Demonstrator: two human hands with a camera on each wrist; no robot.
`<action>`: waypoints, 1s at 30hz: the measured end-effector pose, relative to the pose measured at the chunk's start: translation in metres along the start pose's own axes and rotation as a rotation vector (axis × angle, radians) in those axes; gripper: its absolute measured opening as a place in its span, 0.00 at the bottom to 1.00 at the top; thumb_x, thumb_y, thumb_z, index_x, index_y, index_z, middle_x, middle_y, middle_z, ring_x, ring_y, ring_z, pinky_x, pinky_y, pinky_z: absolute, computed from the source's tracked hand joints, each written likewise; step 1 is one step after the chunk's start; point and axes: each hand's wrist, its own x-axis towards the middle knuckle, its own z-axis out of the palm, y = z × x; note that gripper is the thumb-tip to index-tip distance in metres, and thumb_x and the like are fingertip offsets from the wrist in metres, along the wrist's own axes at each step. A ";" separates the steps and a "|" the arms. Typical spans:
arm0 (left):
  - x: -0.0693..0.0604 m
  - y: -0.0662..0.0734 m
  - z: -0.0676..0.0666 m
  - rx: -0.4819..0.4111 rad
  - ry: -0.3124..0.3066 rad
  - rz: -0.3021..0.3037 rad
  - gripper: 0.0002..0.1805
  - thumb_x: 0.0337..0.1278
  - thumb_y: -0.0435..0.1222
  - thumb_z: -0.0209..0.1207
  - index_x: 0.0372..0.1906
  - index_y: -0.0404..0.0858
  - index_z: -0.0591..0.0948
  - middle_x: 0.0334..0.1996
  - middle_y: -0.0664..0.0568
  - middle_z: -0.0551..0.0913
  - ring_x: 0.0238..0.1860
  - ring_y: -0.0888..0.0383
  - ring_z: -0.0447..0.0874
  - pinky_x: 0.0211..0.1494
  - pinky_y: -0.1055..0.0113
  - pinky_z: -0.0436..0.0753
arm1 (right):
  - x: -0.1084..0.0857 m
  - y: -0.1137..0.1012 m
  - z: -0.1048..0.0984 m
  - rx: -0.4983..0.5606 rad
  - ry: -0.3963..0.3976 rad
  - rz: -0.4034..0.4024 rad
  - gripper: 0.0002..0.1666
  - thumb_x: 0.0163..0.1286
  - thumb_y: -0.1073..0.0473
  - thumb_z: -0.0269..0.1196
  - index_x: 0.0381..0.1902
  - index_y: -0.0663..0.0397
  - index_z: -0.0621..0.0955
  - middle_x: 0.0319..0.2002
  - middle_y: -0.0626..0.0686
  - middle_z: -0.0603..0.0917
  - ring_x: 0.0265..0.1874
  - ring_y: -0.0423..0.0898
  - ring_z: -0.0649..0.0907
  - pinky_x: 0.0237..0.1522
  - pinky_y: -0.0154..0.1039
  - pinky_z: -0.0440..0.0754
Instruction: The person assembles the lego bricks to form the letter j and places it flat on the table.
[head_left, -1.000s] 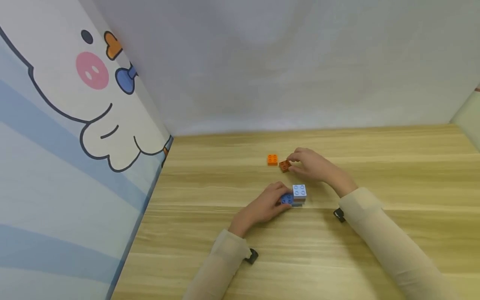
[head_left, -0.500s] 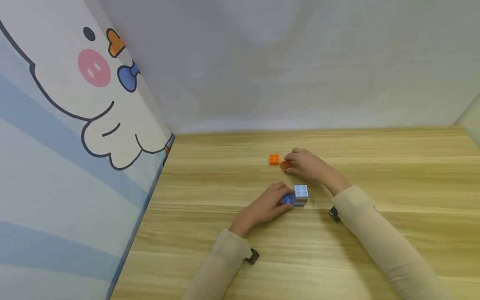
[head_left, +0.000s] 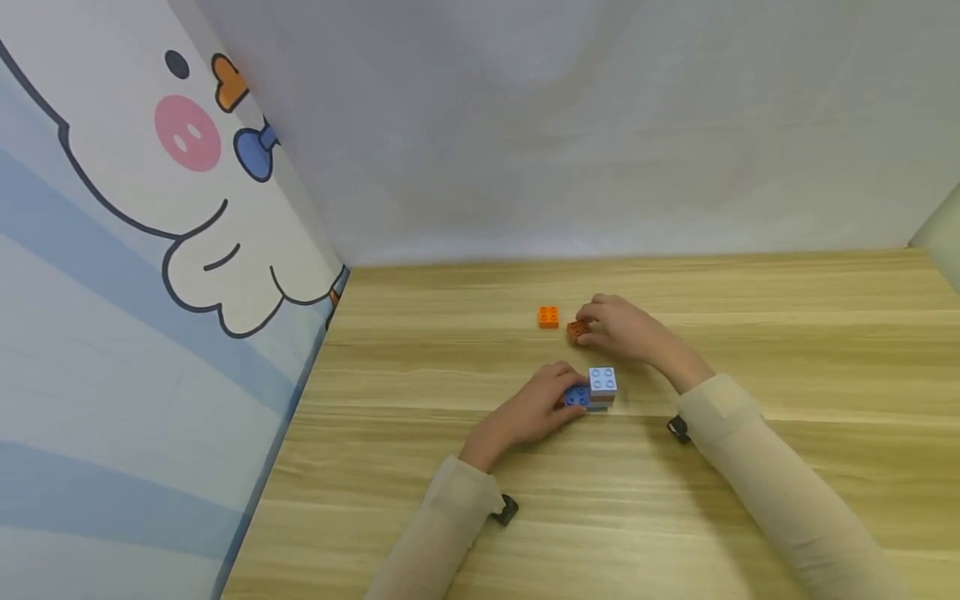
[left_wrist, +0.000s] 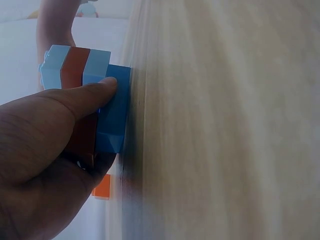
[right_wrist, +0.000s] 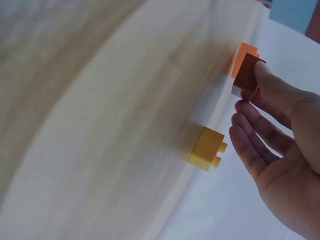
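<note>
My left hand (head_left: 528, 406) grips a small assembly of toy building bricks on the table. A blue brick (left_wrist: 114, 110) lies at its bottom, with the thumb pressed along its side. On the right, a light blue brick (head_left: 602, 380) tops the stack above a brown layer (left_wrist: 75, 67). Farther back, my right hand (head_left: 622, 331) pinches a brown brick (right_wrist: 248, 75) between thumb and index finger, its other fingers loosely bent. Whether that brick touches the table, I cannot tell. An orange brick (head_left: 548, 317) sits just left of it.
A yellow brick (right_wrist: 206, 149) stands on the table near my right fingers; in the head view the hand hides it. The wooden table (head_left: 420, 333) meets a pale back wall (head_left: 600, 150). A wall with a cartoon print (head_left: 112, 275) borders the left side.
My right hand has closed its thumb and finger on the brown brick and shifted it slightly right, away from the orange one. My left hand keeps its hold on the assembly.
</note>
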 end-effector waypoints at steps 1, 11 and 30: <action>0.000 0.000 0.000 -0.002 -0.001 -0.002 0.22 0.75 0.44 0.56 0.66 0.38 0.76 0.59 0.50 0.77 0.55 0.59 0.73 0.62 0.67 0.76 | -0.002 -0.001 -0.002 0.005 0.000 0.004 0.20 0.72 0.56 0.66 0.56 0.63 0.83 0.49 0.61 0.84 0.45 0.53 0.82 0.52 0.52 0.81; 0.001 -0.002 0.001 0.004 0.015 0.022 0.22 0.75 0.44 0.56 0.66 0.39 0.76 0.58 0.51 0.78 0.52 0.60 0.73 0.57 0.70 0.75 | -0.024 -0.009 -0.020 0.038 -0.018 0.028 0.18 0.73 0.55 0.65 0.55 0.62 0.84 0.47 0.58 0.85 0.45 0.53 0.82 0.51 0.52 0.81; 0.000 -0.001 0.002 0.005 0.026 0.035 0.22 0.75 0.43 0.57 0.66 0.37 0.76 0.56 0.48 0.78 0.49 0.60 0.72 0.51 0.72 0.72 | -0.065 -0.034 -0.042 0.084 0.045 -0.023 0.20 0.73 0.52 0.66 0.57 0.56 0.84 0.46 0.52 0.85 0.45 0.52 0.82 0.49 0.48 0.79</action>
